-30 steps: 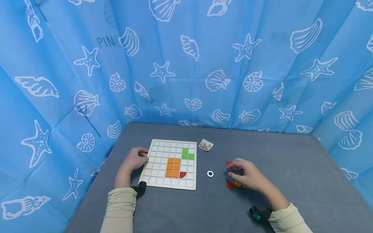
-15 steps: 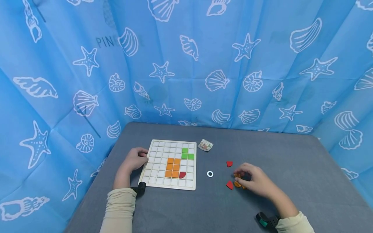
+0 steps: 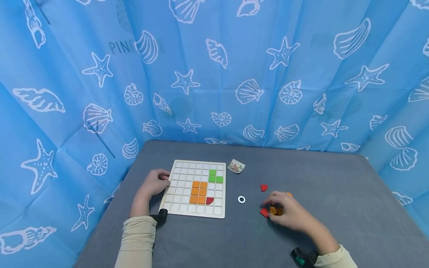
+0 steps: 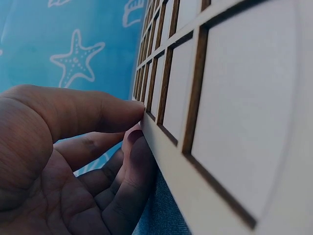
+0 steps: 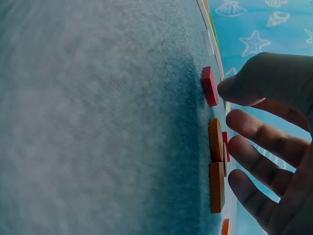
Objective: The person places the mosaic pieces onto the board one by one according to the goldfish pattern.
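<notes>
My left hand (image 3: 155, 184) pinches the left edge of a white gridded board (image 3: 171, 208); in the left wrist view its thumb (image 4: 129, 113) lies at the rim. On the board are orange squares (image 3: 199, 192), green squares (image 3: 212, 179) and a red quarter-circle tile (image 3: 209, 201). My right hand (image 3: 289, 212) hovers low over loose tiles, fingers apart and slightly bent. Its thumb is close to a red tile (image 5: 209, 86) in the right wrist view, with orange tiles (image 5: 215, 140) lying under the other fingers. The hand hides part of this group in the head view.
A white ring (image 3: 241, 199) lies between the board and the loose tiles. Behind it is a small patterned card (image 3: 236, 166). Another red tile (image 3: 264, 188) sits beyond my right hand. A blue shell-print curtain (image 3: 214, 74) hangs behind the grey table (image 3: 335, 186).
My right hand first drew back right from the red tiles to the orange ones, then came left again over the nearer red tile. My left hand and the board stay put.
</notes>
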The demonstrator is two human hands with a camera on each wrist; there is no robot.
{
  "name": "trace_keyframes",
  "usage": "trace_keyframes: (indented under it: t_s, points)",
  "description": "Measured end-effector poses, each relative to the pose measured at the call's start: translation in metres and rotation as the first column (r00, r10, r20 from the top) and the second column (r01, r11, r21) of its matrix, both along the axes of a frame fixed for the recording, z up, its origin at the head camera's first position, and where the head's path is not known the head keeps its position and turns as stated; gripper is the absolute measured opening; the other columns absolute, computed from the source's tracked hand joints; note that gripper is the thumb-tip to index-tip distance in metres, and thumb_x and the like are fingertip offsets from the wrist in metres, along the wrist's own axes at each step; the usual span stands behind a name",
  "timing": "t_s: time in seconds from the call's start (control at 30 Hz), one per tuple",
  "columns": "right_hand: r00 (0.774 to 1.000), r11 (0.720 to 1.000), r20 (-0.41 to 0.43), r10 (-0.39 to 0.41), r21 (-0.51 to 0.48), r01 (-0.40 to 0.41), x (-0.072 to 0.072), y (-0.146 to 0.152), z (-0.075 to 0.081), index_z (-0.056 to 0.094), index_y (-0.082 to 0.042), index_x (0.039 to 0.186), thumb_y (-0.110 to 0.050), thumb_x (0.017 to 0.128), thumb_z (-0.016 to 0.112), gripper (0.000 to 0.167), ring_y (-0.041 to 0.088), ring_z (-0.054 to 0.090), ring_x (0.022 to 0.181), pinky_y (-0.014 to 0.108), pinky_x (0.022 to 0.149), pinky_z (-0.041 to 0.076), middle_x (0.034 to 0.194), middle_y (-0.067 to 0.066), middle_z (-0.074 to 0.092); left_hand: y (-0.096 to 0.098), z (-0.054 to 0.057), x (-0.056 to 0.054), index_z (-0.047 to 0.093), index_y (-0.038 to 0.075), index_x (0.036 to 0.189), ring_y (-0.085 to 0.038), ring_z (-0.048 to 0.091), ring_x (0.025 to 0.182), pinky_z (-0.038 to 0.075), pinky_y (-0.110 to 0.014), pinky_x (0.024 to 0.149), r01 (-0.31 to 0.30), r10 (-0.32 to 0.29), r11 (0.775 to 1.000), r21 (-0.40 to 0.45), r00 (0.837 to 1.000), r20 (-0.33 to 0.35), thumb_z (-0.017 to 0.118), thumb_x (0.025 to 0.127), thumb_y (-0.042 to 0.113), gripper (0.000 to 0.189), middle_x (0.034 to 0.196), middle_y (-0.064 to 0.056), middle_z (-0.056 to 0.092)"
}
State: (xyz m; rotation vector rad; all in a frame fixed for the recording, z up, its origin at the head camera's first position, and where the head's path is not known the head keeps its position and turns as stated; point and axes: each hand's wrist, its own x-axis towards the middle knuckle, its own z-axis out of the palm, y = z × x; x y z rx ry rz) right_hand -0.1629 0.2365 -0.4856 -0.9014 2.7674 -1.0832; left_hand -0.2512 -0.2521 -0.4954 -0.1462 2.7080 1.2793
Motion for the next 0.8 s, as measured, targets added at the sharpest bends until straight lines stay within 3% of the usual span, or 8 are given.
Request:
trace_keyframes:
  t_s: [0.47,0.8]
  points:
    - [0.998,0.993,0.056,-0.038,0.114,0.031,-0.001,-0.007,0.006,0.081,-0.023,0.112,-0.007,0.087,0.082,0.03,0.016,0.058,0.107,0.035,0.086,0.054,0.115,-0.007,0.069,0.0,-0.001,-0.001,0.064,-0.002,0.139,-0.032,0.062,0.103,0.052,-0.046,0.087,-0.009,0.009,1.0,-0.009,1.0,0.003,0.064,0.096,0.006,0.044,0.118,-0.019,0.065]
    - [0.997,0.99,0.077,-0.015,0.144,0.004,-0.004,-0.017,0.005,0.081,-0.024,0.113,-0.009,0.089,0.08,0.028,0.017,0.059,0.109,0.038,0.09,0.054,0.114,-0.011,0.069,0.0,0.0,0.0,0.065,-0.003,0.138,-0.032,0.063,0.102,0.053,-0.047,0.088,-0.014,0.014,1.0,-0.026,1.0,-0.008,0.065,0.095,0.006,0.044,0.117,-0.02,0.066]
